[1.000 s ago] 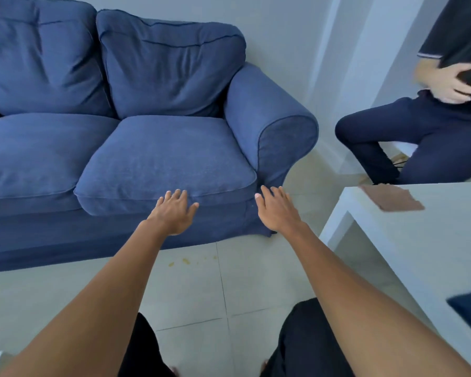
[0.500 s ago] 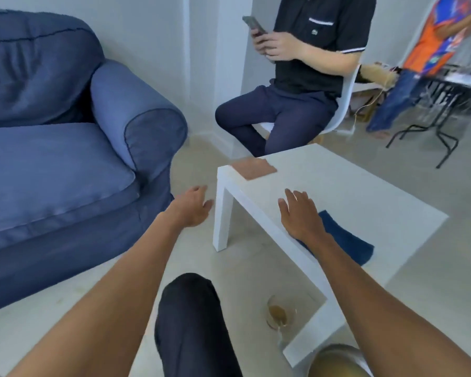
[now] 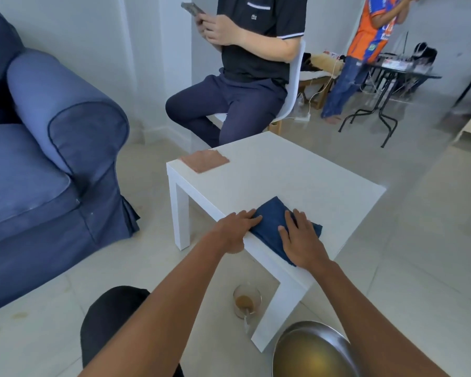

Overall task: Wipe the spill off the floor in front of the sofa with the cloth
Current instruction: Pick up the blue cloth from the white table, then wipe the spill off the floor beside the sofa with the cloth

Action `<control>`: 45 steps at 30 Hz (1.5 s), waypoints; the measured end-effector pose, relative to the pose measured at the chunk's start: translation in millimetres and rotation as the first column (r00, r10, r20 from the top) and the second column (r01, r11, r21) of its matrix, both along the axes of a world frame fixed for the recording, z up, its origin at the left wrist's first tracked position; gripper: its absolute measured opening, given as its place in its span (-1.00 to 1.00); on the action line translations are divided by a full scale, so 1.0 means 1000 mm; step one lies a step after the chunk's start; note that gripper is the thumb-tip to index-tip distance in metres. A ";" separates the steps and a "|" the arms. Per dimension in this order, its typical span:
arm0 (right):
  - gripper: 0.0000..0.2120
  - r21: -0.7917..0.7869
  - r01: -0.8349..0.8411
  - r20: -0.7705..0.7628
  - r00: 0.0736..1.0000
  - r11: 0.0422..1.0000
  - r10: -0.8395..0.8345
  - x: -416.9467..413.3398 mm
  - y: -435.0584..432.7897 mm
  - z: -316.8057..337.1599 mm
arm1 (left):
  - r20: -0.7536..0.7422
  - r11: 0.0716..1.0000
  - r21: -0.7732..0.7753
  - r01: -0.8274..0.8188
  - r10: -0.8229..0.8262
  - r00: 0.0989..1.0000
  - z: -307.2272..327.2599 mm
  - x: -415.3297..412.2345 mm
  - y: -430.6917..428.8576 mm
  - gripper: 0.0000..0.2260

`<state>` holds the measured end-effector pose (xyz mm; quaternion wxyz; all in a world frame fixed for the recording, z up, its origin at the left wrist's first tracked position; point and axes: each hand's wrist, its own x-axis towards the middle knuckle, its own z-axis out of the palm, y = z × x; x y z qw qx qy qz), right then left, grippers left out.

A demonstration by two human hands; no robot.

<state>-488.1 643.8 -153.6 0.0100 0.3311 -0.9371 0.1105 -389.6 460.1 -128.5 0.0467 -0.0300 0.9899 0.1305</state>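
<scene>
- Folded dark blue cloth [image 3: 273, 221] lies on near edge of white square side table [image 3: 297, 170].
- Left hand [image 3: 235, 225] flat, fingers spread, fingertips touching cloth's left edge.
- Right hand [image 3: 301, 239] flat on cloth, fingers spread, not gripping.
- Blue fabric sofa [image 3: 46, 159] at left.
- Glass cup with brown liquid [image 3: 246, 300] on floor under table.

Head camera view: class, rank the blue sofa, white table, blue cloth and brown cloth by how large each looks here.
1. Blue sofa
2. White table
3. Blue cloth, partly under both hands
4. Brown cloth, farther from the camera, so its true size against the blue one is unsure.
</scene>
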 end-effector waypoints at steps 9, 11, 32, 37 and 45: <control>-0.02 0.075 -0.035 0.205 0.979 0.997 0.019 0.015 0.003 0.006 | -0.055 0.932 -0.340 0.127 -0.154 0.986 0.001 -0.005 -0.004 -0.57; 0.19 0.145 -0.044 0.144 0.989 0.988 0.023 0.020 0.001 0.006 | -0.094 0.919 -0.370 0.134 -0.181 0.979 0.001 0.000 -0.004 -0.67; -0.88 -0.053 -0.293 0.252 0.921 0.955 0.297 0.063 -0.131 0.064 | -0.370 0.816 0.500 -0.289 0.503 0.781 0.039 0.091 -0.105 -0.85; -0.84 -0.041 -0.484 0.263 0.838 0.874 0.477 0.113 -0.236 0.072 | -0.349 0.705 0.543 -0.457 0.684 0.640 0.040 0.174 -0.186 -0.84; -0.78 0.132 -0.751 0.464 0.623 0.647 0.629 0.204 -0.384 -0.007 | -0.149 0.430 0.575 -0.696 0.892 0.427 -0.044 0.305 -0.262 -0.60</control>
